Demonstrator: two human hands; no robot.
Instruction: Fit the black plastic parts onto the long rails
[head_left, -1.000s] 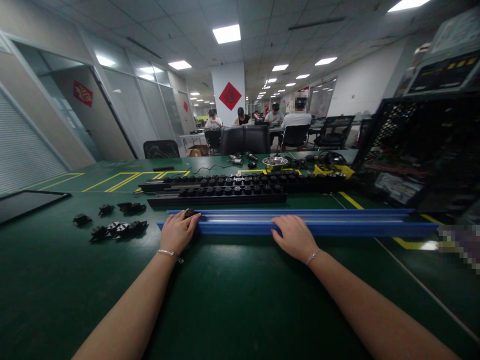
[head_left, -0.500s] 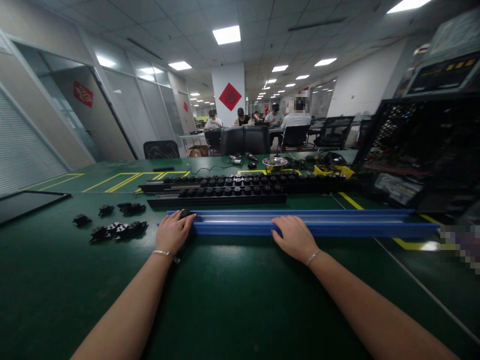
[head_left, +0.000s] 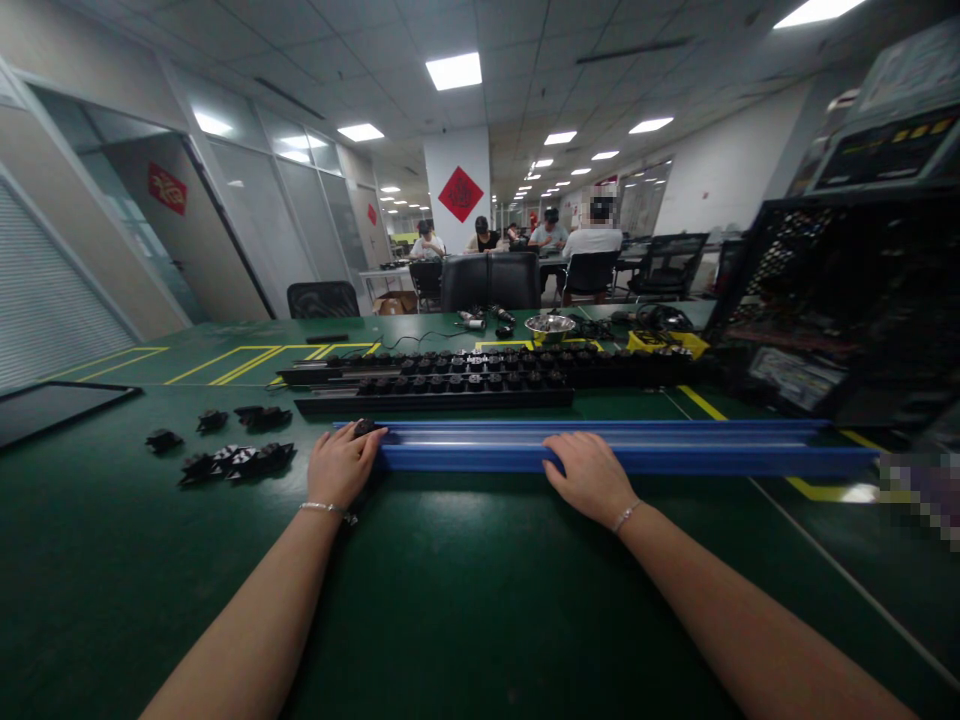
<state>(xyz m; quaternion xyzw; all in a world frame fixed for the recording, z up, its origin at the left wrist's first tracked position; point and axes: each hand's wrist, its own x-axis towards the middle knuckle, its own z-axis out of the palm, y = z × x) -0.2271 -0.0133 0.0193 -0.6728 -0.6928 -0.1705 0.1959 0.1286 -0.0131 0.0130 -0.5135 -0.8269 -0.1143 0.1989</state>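
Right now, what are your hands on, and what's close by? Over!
Left hand holding small black part at left end of blue rail. Right hand gripping it midway. Black rails beyond; loose black parts left.

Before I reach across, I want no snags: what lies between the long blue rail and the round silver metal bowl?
In the head view, long black rails bearing small black parts, with green tabletop around them, lie between the blue rail and bowl.
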